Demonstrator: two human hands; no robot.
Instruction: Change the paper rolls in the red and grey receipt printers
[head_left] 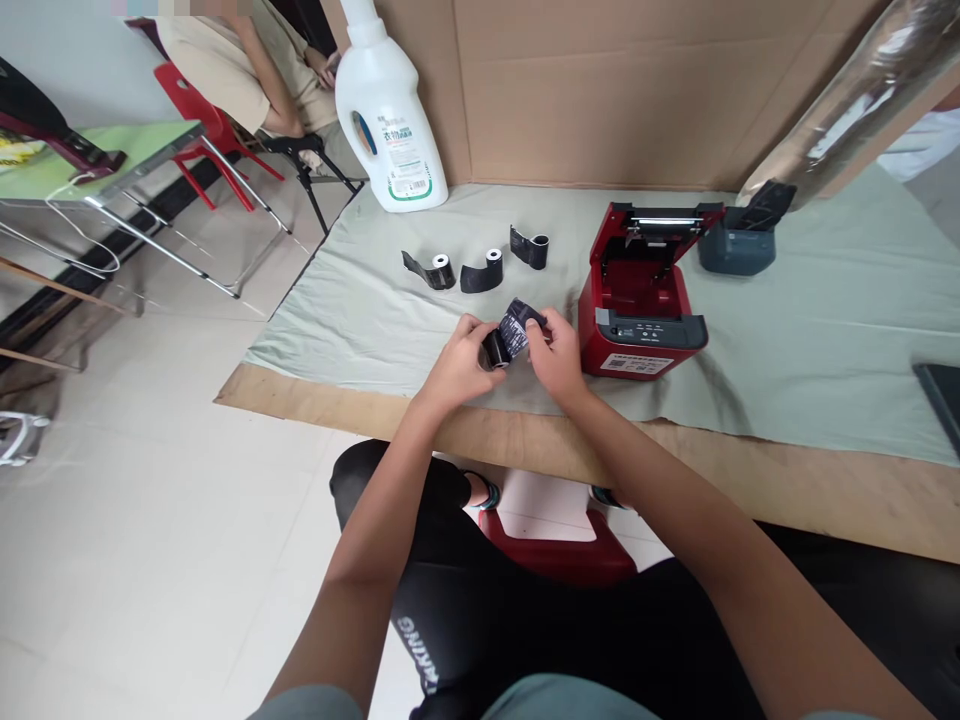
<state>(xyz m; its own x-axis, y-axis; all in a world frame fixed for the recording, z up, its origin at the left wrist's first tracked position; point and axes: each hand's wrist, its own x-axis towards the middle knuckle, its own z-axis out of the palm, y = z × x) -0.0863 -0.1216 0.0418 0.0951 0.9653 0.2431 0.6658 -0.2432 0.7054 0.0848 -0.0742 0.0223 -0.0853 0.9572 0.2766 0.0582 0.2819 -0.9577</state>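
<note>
Over the cloth near the table's front edge, my left hand point(463, 366) grips a small black paper roll point(514, 328) by its wound part. My right hand point(556, 358) pinches the loose end, which is pulled out and carries light print. Behind them three similar rolls stand in a row, each with its tail unrolled: a left roll point(440, 273), a middle roll point(487, 274) and a right roll point(534, 248). Just right of my right hand stands a red label printer point(643, 300), its lid up and its inner bay visible.
A white detergent bottle point(391, 120) stands at the back left before a cardboard panel point(600, 95). Behind the printer sits a dark blue-grey device point(738, 248) beside a wrapped tube point(840, 110). A dark flat object point(942, 400) lies far right. Another person point(259, 80) sits at the upper left.
</note>
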